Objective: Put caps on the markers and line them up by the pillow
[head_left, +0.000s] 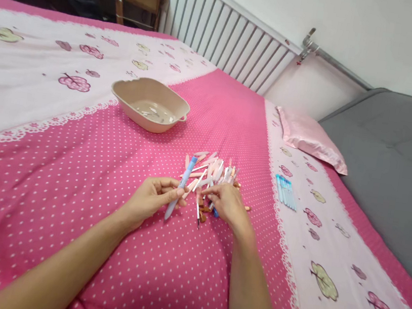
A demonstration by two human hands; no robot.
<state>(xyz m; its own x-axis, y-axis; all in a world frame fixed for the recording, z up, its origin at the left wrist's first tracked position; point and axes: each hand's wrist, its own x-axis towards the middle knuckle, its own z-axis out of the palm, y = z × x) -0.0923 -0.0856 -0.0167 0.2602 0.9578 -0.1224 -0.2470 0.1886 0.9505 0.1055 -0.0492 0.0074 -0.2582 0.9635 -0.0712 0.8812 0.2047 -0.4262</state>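
My left hand [156, 196] is closed around a blue pen [187, 171] with a darker blue top end and a pale lower end, held at a slant. Just right of it lies a loose pile of pens [209, 168], mostly pink, white and peach, with some brown ones near the bottom. My right hand [226, 201] rests on the near right part of this pile, index finger stretched out to the left over the pens; its other fingers are partly hidden. Below the fingers, a white pen with a dark tip [197, 212] sticks out towards me.
A beige plastic basin [147, 124] with small pale pieces inside stands beyond the pile. Several light blue pens [285, 192] lie in a row at the right. A pink pillow [311, 138], a grey padded headboard [388, 165] and a white railing [223, 29] border the pink dotted bed.
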